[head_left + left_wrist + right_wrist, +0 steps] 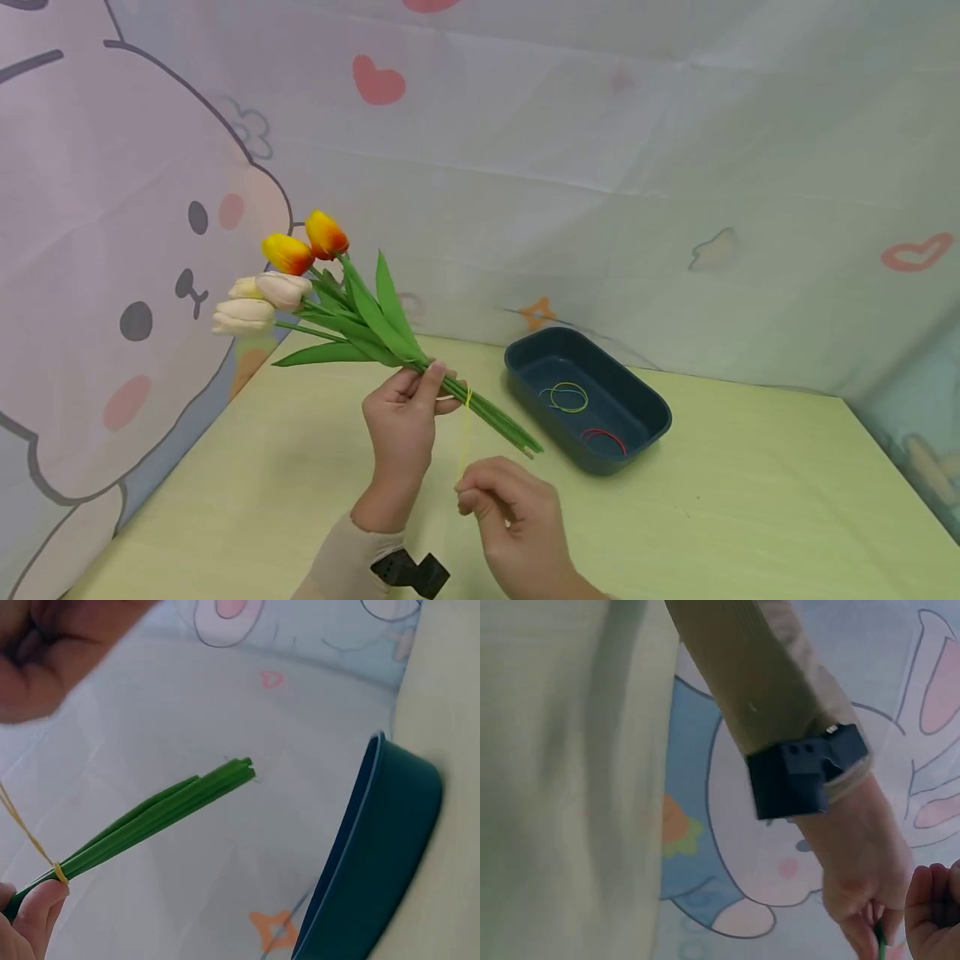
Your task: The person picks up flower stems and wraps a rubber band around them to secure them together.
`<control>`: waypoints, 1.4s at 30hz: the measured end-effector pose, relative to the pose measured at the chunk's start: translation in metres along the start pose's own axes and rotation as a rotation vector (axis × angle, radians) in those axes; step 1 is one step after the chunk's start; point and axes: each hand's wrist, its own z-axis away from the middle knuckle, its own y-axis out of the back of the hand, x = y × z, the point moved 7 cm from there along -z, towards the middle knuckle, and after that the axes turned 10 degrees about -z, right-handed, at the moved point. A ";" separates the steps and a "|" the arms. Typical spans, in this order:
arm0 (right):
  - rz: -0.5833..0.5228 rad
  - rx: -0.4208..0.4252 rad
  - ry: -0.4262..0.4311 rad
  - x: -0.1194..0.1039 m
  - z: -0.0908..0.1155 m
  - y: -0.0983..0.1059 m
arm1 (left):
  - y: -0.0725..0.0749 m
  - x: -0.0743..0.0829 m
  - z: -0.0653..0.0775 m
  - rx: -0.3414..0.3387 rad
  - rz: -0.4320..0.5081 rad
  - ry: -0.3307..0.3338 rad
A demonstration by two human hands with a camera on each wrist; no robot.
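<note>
A bunch of artificial tulips (375,321), with white and yellow-orange heads and green leaves, slants above the table, heads to the upper left. My left hand (408,417) grips its stems (157,810) just below the leaves. Around the stems, beside the left fingertips, sits a yellow rubber band (467,398); part of it is stretched downward. My right hand (517,521) pinches the lower end of that stretched band between thumb and fingers. In the right wrist view, the right hand (934,911) shows only at the corner.
A dark blue tray (536,354) stands on the light green table (750,483), right of the stems. Inside it lie a yellow rubber band (577,408), a thin bluish one touching it, and a red rubber band (611,436). A printed cloth (562,167) hangs behind.
</note>
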 end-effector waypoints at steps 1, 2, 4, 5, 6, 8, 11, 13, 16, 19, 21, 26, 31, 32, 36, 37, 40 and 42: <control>-0.032 -0.001 -0.035 0.005 0.004 -0.004 | 0.001 0.000 0.000 0.009 0.031 0.020; -0.060 -0.001 -0.073 0.011 0.007 -0.008 | 0.001 -0.001 0.000 0.017 0.061 0.042; -0.080 -0.001 -0.137 0.021 0.013 -0.012 | 0.002 -0.002 0.000 0.033 0.125 0.097; -0.083 -0.003 -0.167 0.026 0.015 -0.014 | 0.002 -0.002 0.000 0.042 0.158 0.128; -0.081 -0.007 -0.197 0.031 0.017 -0.015 | 0.002 -0.003 0.000 0.051 0.193 0.164; -0.103 -0.026 -0.241 0.040 0.020 -0.015 | 0.002 -0.005 0.001 0.064 0.266 0.239; -0.242 -0.053 -0.398 0.059 0.025 -0.015 | 0.000 -0.007 0.002 0.061 0.361 0.350; -0.409 -0.047 -0.537 0.071 0.028 -0.015 | -0.001 -0.009 0.003 0.046 0.406 0.411; -0.655 -0.006 -0.704 0.083 0.033 -0.016 | -0.003 -0.011 0.004 0.022 0.438 0.476; -0.808 0.000 -0.750 0.086 0.035 -0.018 | -0.004 -0.011 0.005 0.004 0.454 0.509; -0.847 -0.005 -0.771 0.089 0.036 -0.018 | -0.005 -0.009 0.006 -0.020 0.459 0.519; -0.817 -0.004 -0.820 0.098 0.033 -0.007 | -0.010 -0.001 0.007 -0.153 0.453 0.518; -0.608 0.159 -0.850 0.107 0.019 0.030 | -0.016 0.003 0.008 -0.318 0.378 0.471; -0.579 0.200 -0.853 0.108 0.016 0.039 | -0.017 0.003 0.008 -0.347 0.347 0.450; -0.506 0.286 -0.808 0.103 0.004 0.068 | -0.019 0.004 0.005 -0.414 0.167 0.331; -0.482 0.295 -0.797 0.100 0.001 0.074 | -0.019 0.005 0.005 -0.419 0.115 0.302; -0.395 0.311 -0.780 0.092 -0.008 0.088 | -0.019 0.005 0.004 -0.427 -0.034 0.242; -0.312 0.317 -0.776 0.086 -0.013 0.095 | -0.020 0.006 0.005 -0.433 -0.124 0.214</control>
